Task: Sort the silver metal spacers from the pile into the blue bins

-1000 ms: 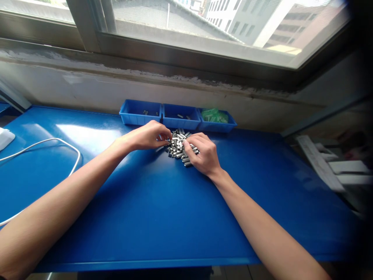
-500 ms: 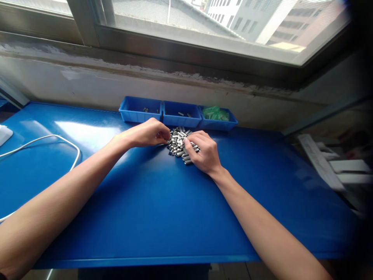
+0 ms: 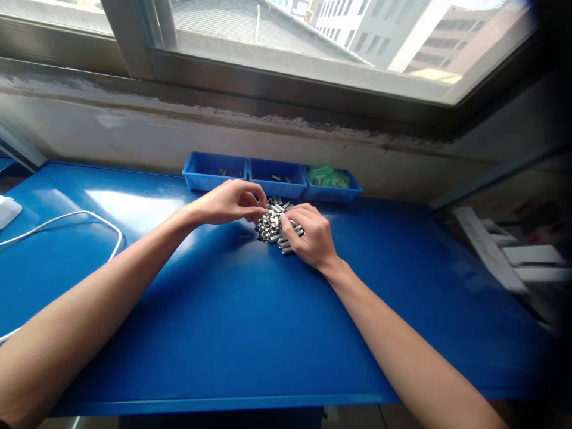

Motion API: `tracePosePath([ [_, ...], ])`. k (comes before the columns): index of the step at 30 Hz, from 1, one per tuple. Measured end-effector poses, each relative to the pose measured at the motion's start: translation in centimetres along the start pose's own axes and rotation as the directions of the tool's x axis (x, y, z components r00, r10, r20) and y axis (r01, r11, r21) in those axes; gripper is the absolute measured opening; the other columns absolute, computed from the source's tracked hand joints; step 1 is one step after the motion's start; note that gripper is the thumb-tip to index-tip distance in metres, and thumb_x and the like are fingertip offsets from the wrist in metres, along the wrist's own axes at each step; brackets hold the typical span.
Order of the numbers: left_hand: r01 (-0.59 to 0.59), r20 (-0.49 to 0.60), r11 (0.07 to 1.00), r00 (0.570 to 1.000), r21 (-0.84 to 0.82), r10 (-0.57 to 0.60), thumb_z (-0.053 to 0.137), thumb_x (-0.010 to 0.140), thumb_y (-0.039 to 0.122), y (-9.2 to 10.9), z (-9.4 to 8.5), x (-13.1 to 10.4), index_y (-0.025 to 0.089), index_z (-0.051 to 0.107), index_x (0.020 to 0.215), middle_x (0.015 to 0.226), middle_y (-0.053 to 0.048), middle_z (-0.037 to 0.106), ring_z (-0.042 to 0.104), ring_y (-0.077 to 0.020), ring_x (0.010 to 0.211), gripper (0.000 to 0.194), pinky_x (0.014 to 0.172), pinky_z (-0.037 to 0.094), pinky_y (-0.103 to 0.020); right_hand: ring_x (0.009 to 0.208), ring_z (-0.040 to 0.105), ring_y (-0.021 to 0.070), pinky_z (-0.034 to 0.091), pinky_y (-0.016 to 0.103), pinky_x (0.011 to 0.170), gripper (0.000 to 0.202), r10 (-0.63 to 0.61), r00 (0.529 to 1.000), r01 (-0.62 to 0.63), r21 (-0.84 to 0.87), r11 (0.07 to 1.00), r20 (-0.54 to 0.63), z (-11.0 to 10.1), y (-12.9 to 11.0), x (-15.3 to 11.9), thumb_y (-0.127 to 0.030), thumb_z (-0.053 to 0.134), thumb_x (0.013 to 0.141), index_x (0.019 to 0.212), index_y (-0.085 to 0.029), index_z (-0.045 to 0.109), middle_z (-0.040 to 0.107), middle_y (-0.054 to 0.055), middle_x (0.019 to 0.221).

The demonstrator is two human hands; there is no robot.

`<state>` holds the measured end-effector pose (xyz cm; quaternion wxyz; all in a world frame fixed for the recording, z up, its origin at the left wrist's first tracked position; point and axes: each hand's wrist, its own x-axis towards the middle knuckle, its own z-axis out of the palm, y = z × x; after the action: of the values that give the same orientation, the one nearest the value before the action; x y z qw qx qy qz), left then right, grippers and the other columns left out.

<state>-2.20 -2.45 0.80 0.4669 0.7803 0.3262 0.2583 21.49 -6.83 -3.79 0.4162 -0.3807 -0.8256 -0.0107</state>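
Note:
A heap of small silvery metal pieces (image 3: 270,227), some short and some longer like hex standoffs, lies on the blue table (image 3: 232,316). At the heap's left side, my left hand (image 3: 236,201) has its thumb and index finger brought together over the pieces. Whatever sits in that pinch is too small to make out. My right hand (image 3: 310,233) rests on the heap's right side, fingers curled and thumb close to the index finger. Its fingertips touch the pieces, and what they hold is hidden.
Three joined blue bins stand behind the heap: the left bin (image 3: 214,180) and middle bin (image 3: 277,187) hold a few small pieces, the right bin (image 3: 333,193) a green plastic bag (image 3: 328,176). A white cable (image 3: 96,216) curves across the left side. A window frame (image 3: 286,83) rises behind.
My left hand has shifted slightly right over the heap, its index finger and thumb reaching further out. My right hand stays nearly in place.

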Motion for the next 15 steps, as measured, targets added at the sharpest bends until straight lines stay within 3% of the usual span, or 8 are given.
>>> tracePosePath([
  [2,0.021,-0.052,0.999,0.998,-0.038,-0.023,0.076,0.084,0.042,0.0,0.0,0.1,0.016,0.064,0.093,0.075,-0.005,0.076,0.073,-0.0180,0.068,0.030,0.066,0.059,-0.028,0.083,0.066,0.0228,0.054,0.041,0.082,0.023,-0.006,1.000,0.006,0.001,1.000,-0.002,0.0,0.0,0.0,-0.024,0.057,0.097,0.078,-0.020,0.068,0.075,0.007,0.083],
  [4,0.025,-0.237,0.998,0.971,-0.056,-0.038,0.079,0.081,0.044,-0.2,-0.2,0.2,0.016,0.065,0.092,0.074,-0.005,0.075,0.073,-0.0188,0.069,0.034,0.067,0.059,-0.029,0.083,0.066,0.0229,0.053,0.041,0.082,0.023,-0.003,1.000,0.003,0.005,1.000,-0.002,0.0,0.0,-0.1,-0.024,0.057,0.097,0.077,-0.020,0.067,0.075,0.007,0.083],
  [7,0.021,-0.564,0.995,0.822,-0.096,-0.071,0.079,0.080,0.047,-0.7,-0.7,0.4,0.015,0.065,0.093,0.081,-0.005,0.076,0.074,-0.0204,0.078,0.038,0.075,0.060,-0.033,0.084,0.067,0.0228,0.053,0.041,0.082,0.023,0.008,1.000,-0.008,0.016,1.000,0.000,0.1,0.1,-0.1,-0.024,0.057,0.097,0.077,-0.021,0.067,0.074,0.006,0.082],
  [8,0.020,-0.629,0.994,0.773,-0.107,-0.084,0.079,0.080,0.048,-0.8,-1.0,0.3,0.015,0.066,0.094,0.082,-0.005,0.076,0.074,-0.0209,0.082,0.039,0.079,0.060,-0.035,0.084,0.067,0.0227,0.053,0.041,0.082,0.023,0.008,1.000,-0.008,0.019,1.000,0.001,0.1,0.1,-0.1,-0.024,0.057,0.097,0.076,-0.021,0.067,0.074,0.006,0.082],
  [10,0.024,-0.685,0.992,0.722,-0.122,-0.102,0.079,0.080,0.049,-1.1,-1.4,0.2,0.016,0.066,0.097,0.085,-0.005,0.076,0.075,-0.0223,0.087,0.039,0.083,0.060,-0.037,0.083,0.066,0.0224,0.053,0.040,0.082,0.024,0.002,1.000,-0.002,0.021,1.000,0.000,0.1,0.1,-0.2,-0.024,0.057,0.097,0.076,-0.020,0.067,0.074,0.006,0.081],
  [13,0.038,-0.682,0.996,0.727,-0.085,-0.086,0.078,0.081,0.049,-1.2,-1.6,0.1,0.016,0.068,0.103,0.088,-0.006,0.077,0.074,-0.0223,0.090,0.041,0.086,0.060,-0.037,0.082,0.066,0.0220,0.054,0.040,0.081,0.024,-0.005,1.000,0.005,0.023,1.000,-0.002,0.1,0.1,-0.1,-0.023,0.057,0.097,0.075,-0.020,0.066,0.074,0.006,0.081],
  [15,0.047,-0.627,0.999,0.778,-0.016,-0.047,0.076,0.083,0.051,-1.0,-1.5,0.1,0.014,0.070,0.103,0.088,-0.006,0.077,0.073,-0.0210,0.086,0.042,0.085,0.059,-0.036,0.082,0.066,0.0222,0.054,0.040,0.081,0.023,-0.004,1.000,0.004,0.018,1.000,-0.002,0.1,0.1,-0.1,-0.023,0.057,0.097,0.076,-0.020,0.067,0.074,0.006,0.081],
])
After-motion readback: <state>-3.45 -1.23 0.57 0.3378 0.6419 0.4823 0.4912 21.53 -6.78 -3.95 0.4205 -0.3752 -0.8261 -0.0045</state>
